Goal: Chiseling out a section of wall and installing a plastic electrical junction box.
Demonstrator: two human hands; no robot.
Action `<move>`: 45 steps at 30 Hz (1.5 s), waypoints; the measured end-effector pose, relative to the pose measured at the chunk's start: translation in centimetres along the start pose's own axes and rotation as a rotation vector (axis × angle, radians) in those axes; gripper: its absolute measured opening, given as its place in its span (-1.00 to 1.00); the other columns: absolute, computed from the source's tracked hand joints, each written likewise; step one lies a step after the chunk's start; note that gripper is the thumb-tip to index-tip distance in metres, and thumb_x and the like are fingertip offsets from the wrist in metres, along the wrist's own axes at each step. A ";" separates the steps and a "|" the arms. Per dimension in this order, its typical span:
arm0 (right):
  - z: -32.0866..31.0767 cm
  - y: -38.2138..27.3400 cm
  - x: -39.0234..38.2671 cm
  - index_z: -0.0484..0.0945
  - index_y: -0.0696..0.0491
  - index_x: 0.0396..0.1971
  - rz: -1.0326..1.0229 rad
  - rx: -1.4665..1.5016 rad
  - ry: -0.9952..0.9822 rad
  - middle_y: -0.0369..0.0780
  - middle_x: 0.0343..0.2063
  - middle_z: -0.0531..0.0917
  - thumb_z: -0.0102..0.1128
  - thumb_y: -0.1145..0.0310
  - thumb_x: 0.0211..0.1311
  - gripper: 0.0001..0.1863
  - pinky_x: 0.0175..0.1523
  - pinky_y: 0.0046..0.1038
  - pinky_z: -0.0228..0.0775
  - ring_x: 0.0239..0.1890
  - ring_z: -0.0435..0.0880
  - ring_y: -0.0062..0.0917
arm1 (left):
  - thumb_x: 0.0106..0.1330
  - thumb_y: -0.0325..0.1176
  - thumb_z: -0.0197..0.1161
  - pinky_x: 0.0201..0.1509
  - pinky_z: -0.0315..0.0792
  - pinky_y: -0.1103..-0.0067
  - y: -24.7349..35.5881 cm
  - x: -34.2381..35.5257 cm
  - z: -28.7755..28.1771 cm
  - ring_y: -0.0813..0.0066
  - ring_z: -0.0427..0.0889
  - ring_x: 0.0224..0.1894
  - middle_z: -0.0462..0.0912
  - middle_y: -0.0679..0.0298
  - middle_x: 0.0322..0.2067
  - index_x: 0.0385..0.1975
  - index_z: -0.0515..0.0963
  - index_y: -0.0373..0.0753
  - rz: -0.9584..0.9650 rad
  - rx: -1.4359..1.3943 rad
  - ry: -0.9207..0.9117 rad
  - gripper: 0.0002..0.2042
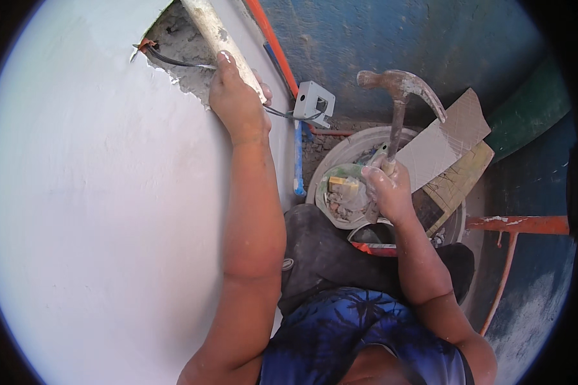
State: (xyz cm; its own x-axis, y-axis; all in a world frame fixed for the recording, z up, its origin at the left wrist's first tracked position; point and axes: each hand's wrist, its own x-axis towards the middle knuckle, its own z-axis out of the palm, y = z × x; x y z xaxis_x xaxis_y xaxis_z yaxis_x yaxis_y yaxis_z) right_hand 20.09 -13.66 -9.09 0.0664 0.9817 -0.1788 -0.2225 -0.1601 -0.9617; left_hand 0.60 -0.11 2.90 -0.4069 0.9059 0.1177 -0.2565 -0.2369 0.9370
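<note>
— What's the setting here?

— A smooth white plastered wall [90, 212] fills the left half of the view, with a rough blue-painted wall [392, 38] beyond it on the far right. High on the white wall there is a broken-out hole [180, 45] showing grey rubble, and a dark cable [173, 61] runs across it.

— And the left hand?

— The left hand [237, 99] is raised to the edge of that hole, fingers wrapped tightly round a pale, plaster-smeared chisel [221, 42] that slants up and away into the opening.

— The right one?

— The right hand [386, 189], dusted white, is closed in a fist round the lower end of a hammer [398, 102] handle. The rusty claw head stands up above the hand, well to the right of the chisel and apart from it.

— What lies around them?

— Just right of the left hand a grey electrical box [315, 102] hangs on wires. Below the hammer sits a round white bucket [340, 154] with a smaller tub [343, 196] of rubble in it, and pale tile pieces [443, 144] lean across its far right rim. An orange metal frame [520, 224] crosses on the right. The person's dark knee [327, 250] and blue patterned shirt [359, 333] are nearest.
</note>
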 end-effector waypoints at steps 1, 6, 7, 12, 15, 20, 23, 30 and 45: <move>0.2 -0.1 -0.2 0.46 0.08 -0.48 0.003 -0.003 0.000 -0.41 -0.64 0.44 0.27 0.34 0.16 -0.81 -0.50 -0.59 0.21 -0.62 0.38 -0.74 | 0.48 0.01 -0.06 -0.71 0.15 0.60 -0.1 0.1 -0.1 0.53 0.28 -0.74 0.34 0.28 -0.63 -0.22 0.40 -0.29 -0.003 -0.001 0.002 -0.60; 1.0 -0.5 -0.7 0.47 0.09 -0.47 -0.051 0.016 -0.053 -0.41 -0.62 0.45 0.27 0.32 0.17 -0.81 -0.43 -0.59 0.22 -0.54 0.38 -0.76 | 0.48 -0.04 -0.05 -0.73 0.17 0.56 0.1 0.5 -0.1 0.47 0.34 -0.78 0.43 0.21 -0.63 -0.30 0.43 -0.34 0.042 -0.056 -0.019 -0.60; 1.1 -0.6 -0.6 0.47 0.09 -0.47 -0.052 0.013 -0.052 -0.41 -0.62 0.45 0.27 0.32 0.17 -0.81 -0.43 -0.59 0.22 -0.54 0.38 -0.76 | 0.48 -0.04 -0.05 -0.73 0.17 0.56 0.0 0.5 0.0 0.47 0.34 -0.78 0.43 0.21 -0.63 -0.30 0.43 -0.34 0.042 -0.059 -0.019 -0.60; 2.1 -2.4 0.2 0.46 0.09 -0.47 -0.147 -0.124 -0.051 -0.43 -0.61 0.44 0.26 0.30 0.17 -0.79 -0.42 -0.59 0.18 -0.53 0.34 -0.76 | 0.46 0.07 -0.05 -0.66 0.12 0.60 -0.6 1.0 0.1 0.52 0.26 -0.74 0.34 0.29 -0.66 -0.24 0.38 -0.24 0.002 -0.136 -0.045 -0.58; 2.5 -3.8 1.6 0.45 0.09 -0.49 -0.178 -0.124 -0.032 -0.43 -0.62 0.43 0.25 0.30 0.18 -0.79 -0.42 -0.60 0.18 -0.54 0.33 -0.77 | 0.46 0.07 -0.05 -0.65 0.12 0.60 -0.9 1.3 0.1 0.52 0.26 -0.74 0.34 0.30 -0.66 -0.24 0.38 -0.24 -0.004 -0.159 -0.067 -0.58; 5.4 -9.5 5.8 0.46 0.08 -0.52 -0.401 -0.027 -0.045 -0.43 -0.65 0.41 0.26 0.29 0.19 -0.77 -0.43 -0.60 0.16 -0.55 0.31 -0.78 | 0.46 0.01 -0.02 -0.68 0.15 0.58 -1.1 1.3 0.3 0.50 0.29 -0.75 0.39 0.25 -0.63 -0.12 0.41 -0.35 -0.026 -0.191 -0.011 -0.56; 8.0 -11.8 8.7 0.48 0.09 -0.51 -0.585 -0.006 -0.070 -0.42 -0.66 0.42 0.26 0.23 0.21 -0.74 -0.43 -0.59 0.18 -0.55 0.31 -0.77 | 0.46 -0.04 0.01 -0.72 0.18 0.57 -0.7 1.3 0.2 0.49 0.33 -0.76 0.45 0.21 -0.60 -0.03 0.44 -0.43 -0.051 -0.221 0.001 -0.53; 12.2 -13.4 12.1 0.54 0.17 -0.44 -0.622 -0.381 -0.141 -0.27 -0.67 0.50 0.07 -0.15 0.31 -0.42 -0.38 -0.43 0.32 -0.54 0.42 -0.61 | 0.47 -0.05 -0.03 -0.69 0.24 0.57 -1.3 1.3 0.3 0.50 0.39 -0.70 0.47 0.22 -0.59 -0.26 0.48 -0.35 -0.007 -0.211 0.009 -0.60; 12.2 -11.6 15.0 0.40 0.07 -0.52 -0.740 -0.384 -0.123 -0.34 -0.67 0.35 -0.18 -0.25 0.40 -0.37 -0.51 -0.54 0.17 -0.63 0.24 -0.67 | 0.46 -0.06 -0.01 -0.64 0.35 0.56 -3.3 2.6 -0.1 0.51 0.47 -0.62 0.50 0.22 -0.54 -0.25 0.48 -0.41 0.051 -0.198 0.022 -0.57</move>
State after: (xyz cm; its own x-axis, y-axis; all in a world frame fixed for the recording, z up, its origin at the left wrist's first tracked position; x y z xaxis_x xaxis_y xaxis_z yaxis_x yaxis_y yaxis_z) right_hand 11.80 4.16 1.90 -0.0462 0.8481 0.5278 0.1842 0.5266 -0.8299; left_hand 0.31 2.96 0.05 -0.4425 0.8835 0.1540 -0.4013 -0.3486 0.8470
